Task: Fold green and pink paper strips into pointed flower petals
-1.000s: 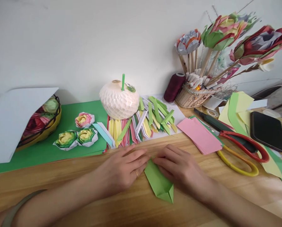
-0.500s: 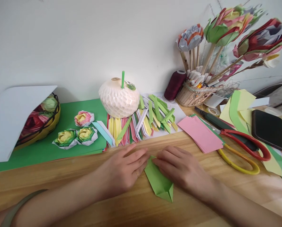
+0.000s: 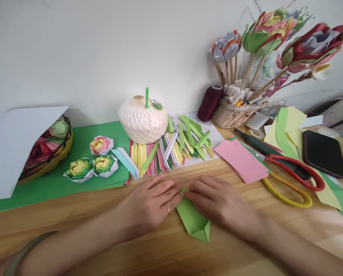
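Note:
A green sheet of paper (image 3: 192,216), partly folded, lies on the wooden table with a creased triangular flap at its near end. My left hand (image 3: 157,201) is at its left edge, fingers bent together, the tips meeting the paper's far end. From the right, my right hand (image 3: 217,199) grips the paper's far right edge with curled fingers and thumb. The fingertips of both hands almost meet there and hide the far corner. Beyond them lies a row of folded paper strips (image 3: 155,157) in yellow, pink, white and green.
A white textured pot (image 3: 142,122) stands behind the strips. Paper flowers (image 3: 104,164) sit on green sheets at left, beside a basket (image 3: 63,153). To the right are pink paper (image 3: 243,161), scissors (image 3: 299,165), a phone (image 3: 324,153) and a purple thread spool (image 3: 210,102).
The left fingertips have come slightly further onto the paper's far end. Both hands keep nearly the same place, and the view has shifted a little.

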### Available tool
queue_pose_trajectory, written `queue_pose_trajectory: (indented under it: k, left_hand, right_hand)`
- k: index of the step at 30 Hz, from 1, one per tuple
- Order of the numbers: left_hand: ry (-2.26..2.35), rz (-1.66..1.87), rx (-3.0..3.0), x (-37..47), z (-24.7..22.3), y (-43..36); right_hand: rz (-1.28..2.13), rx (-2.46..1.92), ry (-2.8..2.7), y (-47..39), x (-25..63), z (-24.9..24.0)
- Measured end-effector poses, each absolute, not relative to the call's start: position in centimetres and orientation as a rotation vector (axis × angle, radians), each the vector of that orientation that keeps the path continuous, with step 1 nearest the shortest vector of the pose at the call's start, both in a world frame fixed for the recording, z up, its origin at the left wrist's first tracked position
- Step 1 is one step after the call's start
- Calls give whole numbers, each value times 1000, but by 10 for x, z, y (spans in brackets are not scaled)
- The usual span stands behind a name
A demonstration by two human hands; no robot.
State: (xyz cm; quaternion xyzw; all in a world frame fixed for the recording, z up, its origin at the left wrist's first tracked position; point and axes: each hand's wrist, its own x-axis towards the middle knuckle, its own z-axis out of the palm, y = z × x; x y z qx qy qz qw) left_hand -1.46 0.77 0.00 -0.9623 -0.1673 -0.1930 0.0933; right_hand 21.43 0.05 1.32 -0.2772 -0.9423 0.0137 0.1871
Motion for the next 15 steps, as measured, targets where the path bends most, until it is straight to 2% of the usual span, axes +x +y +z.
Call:
queue_pose_trajectory:
  k: [7,15]
  left_hand:
    - [-626,-608,-2833,-11,-2,2]
    - [-675,-651,-2807,-9,-2,2]
  right_hand:
    - [328,-807,-2582,1,220,15]
    - [392,-947,-2587,3,217,14]
